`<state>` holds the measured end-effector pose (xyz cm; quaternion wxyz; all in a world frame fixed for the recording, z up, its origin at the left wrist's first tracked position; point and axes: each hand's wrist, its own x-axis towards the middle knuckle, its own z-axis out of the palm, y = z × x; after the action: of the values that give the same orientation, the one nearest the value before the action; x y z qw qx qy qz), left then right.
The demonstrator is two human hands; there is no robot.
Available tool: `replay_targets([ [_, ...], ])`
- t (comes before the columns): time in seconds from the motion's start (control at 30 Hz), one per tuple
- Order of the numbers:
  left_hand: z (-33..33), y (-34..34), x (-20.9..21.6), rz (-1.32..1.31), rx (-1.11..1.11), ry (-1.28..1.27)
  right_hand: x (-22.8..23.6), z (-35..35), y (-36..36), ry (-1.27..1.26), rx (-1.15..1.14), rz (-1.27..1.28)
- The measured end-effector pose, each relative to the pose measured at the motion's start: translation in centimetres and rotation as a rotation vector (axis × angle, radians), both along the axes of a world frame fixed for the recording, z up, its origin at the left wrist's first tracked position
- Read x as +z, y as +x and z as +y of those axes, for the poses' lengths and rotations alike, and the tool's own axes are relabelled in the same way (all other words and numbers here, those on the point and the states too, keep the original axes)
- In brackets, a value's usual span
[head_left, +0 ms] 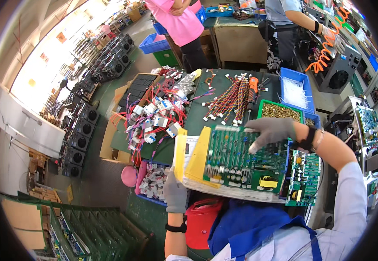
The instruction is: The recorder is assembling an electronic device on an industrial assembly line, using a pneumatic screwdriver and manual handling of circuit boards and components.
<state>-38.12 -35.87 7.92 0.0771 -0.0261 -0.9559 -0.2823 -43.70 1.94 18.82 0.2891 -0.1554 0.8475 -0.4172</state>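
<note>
My left hand [174, 194], in a grey glove, is closed on the lower end of a narrow yellow strip [180, 153] that stands upright at the left edge of a white stack [241, 193]. Over the upper part of a green circuit board [241, 161] lies my right hand [272, 130], also gloved, its thumb spread from the fingers. The board rests on the stack, partly over a yellow sheet [200, 156]. Beside it, to the right, is a second green circuit board [304, 176] with white and yellow parts.
Wired white switches [158, 117] pile up at left, above a pink bin of small parts [154, 180]. Beyond the board lie wire bundles [232, 98], an orange-handled screwdriver [252, 89], a green tray of brass fasteners [280, 111] and a blue bin [296, 89]. Two people stand farther off.
</note>
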Motion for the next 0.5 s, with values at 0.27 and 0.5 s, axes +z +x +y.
replay_targets([
  [0.27, -3.1, 2.3, -0.7, 0.147, 0.252, 0.280, -6.9, -15.2, -11.3, 0.557, 0.792, -0.065],
  [0.5, -5.3, 9.4, 0.7, 0.116, 0.507, 0.825, -11.4, -20.5, -16.9, 0.743, 1.026, 0.062],
])
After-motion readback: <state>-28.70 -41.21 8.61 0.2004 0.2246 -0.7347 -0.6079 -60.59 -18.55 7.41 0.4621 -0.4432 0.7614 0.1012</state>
